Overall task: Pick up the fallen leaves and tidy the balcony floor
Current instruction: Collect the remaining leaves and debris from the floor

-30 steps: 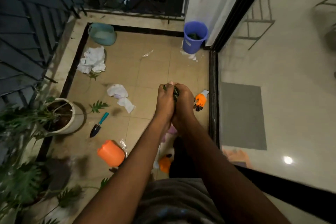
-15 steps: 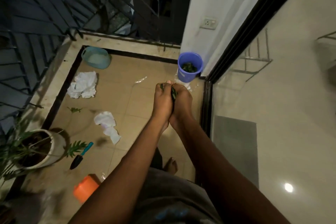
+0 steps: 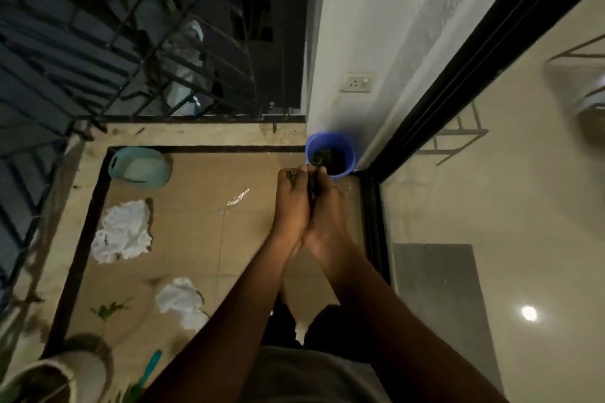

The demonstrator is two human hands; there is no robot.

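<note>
Pressing leaves [image 3: 311,189], seemingly, between left hand [image 3: 289,206], right hand [image 3: 328,213], near blue bucket [image 3: 351,157].

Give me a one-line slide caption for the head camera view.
The left hand and right hand clasp gathered leaves near the blue bucket in the balcony corner.

Left hand [image 3: 289,206] and right hand [image 3: 328,211] clasp leaves [image 3: 311,190] near the blue bucket [image 3: 347,146].

Residential balcony, night. Beige tiled floor [image 3: 203,239] with a dark border strip; black metal grille [image 3: 183,52] on the outer edge; white wall [image 3: 343,26] with socket plate [image 3: 357,82]; black sliding-door track [image 3: 373,222] onto a glossy indoor floor [image 3: 491,190] with grey mat [image 3: 438,304]; white plant pot [image 3: 75,370], teal basin [image 3: 140,167], blue bucket [image 3: 352,157].
</note>
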